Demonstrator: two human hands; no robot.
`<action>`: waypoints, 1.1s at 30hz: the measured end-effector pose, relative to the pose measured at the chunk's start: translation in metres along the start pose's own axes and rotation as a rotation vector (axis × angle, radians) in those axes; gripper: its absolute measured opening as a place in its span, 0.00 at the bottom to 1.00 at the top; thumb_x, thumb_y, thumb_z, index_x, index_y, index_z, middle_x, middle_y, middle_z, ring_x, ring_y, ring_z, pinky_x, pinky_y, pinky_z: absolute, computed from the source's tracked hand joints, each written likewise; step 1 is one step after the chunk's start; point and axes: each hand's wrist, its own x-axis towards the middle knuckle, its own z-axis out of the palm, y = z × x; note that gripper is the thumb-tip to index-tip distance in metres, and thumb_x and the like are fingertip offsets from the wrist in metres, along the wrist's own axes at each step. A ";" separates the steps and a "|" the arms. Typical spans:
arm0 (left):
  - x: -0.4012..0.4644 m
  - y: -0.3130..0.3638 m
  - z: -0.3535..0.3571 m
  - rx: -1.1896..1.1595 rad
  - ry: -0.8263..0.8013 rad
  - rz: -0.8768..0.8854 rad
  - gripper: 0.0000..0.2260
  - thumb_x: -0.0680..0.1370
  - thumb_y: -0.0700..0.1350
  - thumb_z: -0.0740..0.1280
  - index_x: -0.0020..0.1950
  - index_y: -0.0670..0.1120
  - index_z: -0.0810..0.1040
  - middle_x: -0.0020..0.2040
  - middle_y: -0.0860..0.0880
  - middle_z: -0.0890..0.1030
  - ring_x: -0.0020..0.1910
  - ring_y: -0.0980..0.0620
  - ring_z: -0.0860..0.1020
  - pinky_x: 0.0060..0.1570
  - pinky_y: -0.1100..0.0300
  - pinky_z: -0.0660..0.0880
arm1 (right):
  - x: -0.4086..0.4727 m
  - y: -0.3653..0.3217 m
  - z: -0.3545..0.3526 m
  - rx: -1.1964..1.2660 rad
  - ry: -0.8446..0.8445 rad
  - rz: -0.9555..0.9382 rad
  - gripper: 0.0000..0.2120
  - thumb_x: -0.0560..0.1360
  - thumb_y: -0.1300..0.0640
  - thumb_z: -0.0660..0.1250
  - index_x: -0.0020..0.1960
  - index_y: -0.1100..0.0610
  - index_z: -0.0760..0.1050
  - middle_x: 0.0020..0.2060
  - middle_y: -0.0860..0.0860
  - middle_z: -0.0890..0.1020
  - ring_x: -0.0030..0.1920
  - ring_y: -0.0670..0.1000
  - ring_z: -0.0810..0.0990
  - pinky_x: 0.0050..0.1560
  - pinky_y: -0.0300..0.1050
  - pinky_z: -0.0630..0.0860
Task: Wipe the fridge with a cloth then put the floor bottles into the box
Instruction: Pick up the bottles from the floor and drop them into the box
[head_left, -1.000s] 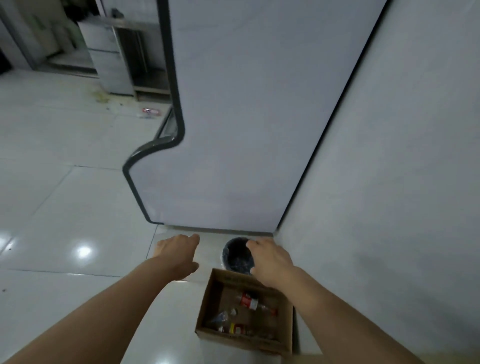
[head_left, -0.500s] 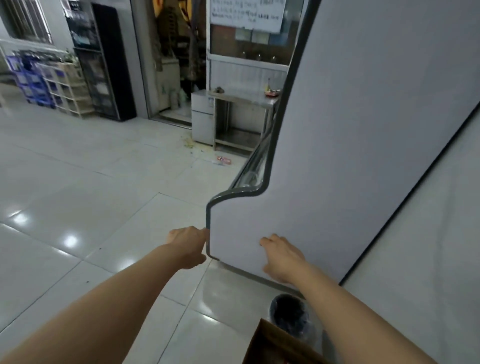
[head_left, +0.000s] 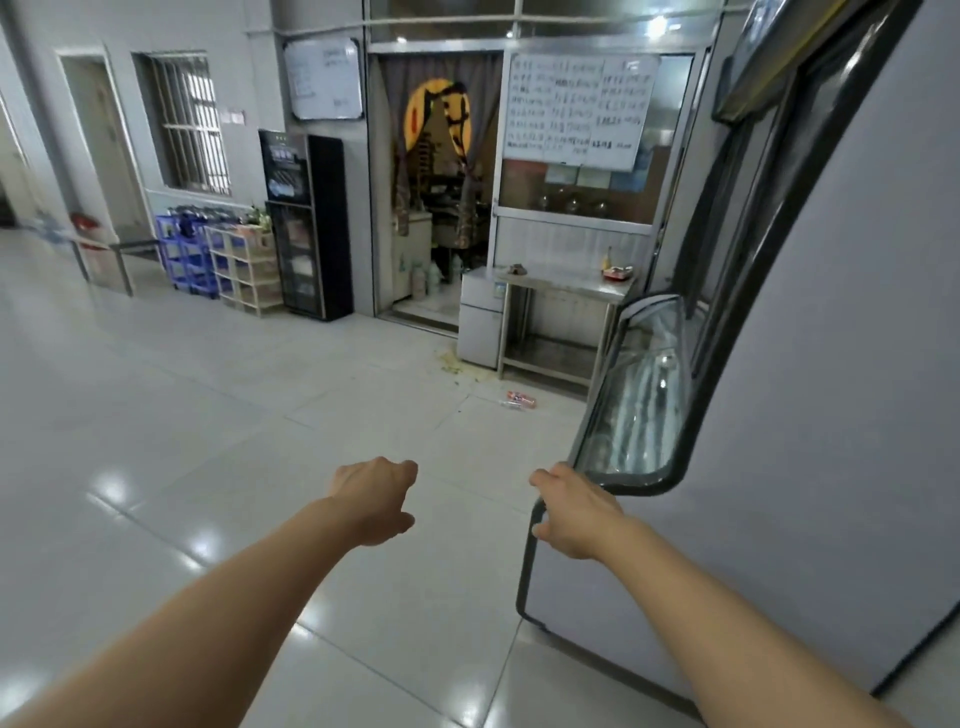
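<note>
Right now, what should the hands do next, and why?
Probably walk toward the bottle lying on the floor near the steel table and pick it up. Both the left hand and the right hand hold nothing, and no cloth shows.

The fridge (head_left: 779, 493) was positioned at the right. A bottle (head_left: 519, 400) was found lying on the floor (head_left: 208, 441) ahead, left of the fridge and before a metal table (head_left: 563, 291). A shelf rack (head_left: 244, 270) was located far left, beside a cabinet (head_left: 306, 228).
</note>
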 end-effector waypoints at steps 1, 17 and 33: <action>0.003 -0.014 -0.004 0.002 0.009 -0.010 0.20 0.76 0.54 0.65 0.65 0.48 0.67 0.54 0.48 0.77 0.54 0.46 0.76 0.45 0.57 0.68 | 0.010 -0.011 -0.005 -0.001 0.008 -0.005 0.25 0.77 0.52 0.64 0.71 0.57 0.61 0.65 0.55 0.66 0.64 0.56 0.68 0.60 0.52 0.71; 0.163 -0.157 -0.016 0.067 -0.013 -0.074 0.20 0.76 0.54 0.65 0.65 0.47 0.67 0.54 0.48 0.76 0.53 0.46 0.76 0.47 0.57 0.70 | 0.239 -0.072 -0.042 -0.014 0.032 -0.041 0.25 0.76 0.53 0.63 0.71 0.56 0.60 0.65 0.56 0.65 0.63 0.57 0.68 0.56 0.52 0.73; 0.455 -0.259 -0.002 0.033 -0.063 -0.021 0.22 0.76 0.54 0.64 0.67 0.48 0.66 0.55 0.48 0.76 0.54 0.46 0.76 0.48 0.56 0.68 | 0.537 -0.045 -0.064 -0.005 -0.030 0.017 0.28 0.76 0.53 0.63 0.73 0.56 0.59 0.71 0.56 0.62 0.68 0.57 0.65 0.63 0.54 0.71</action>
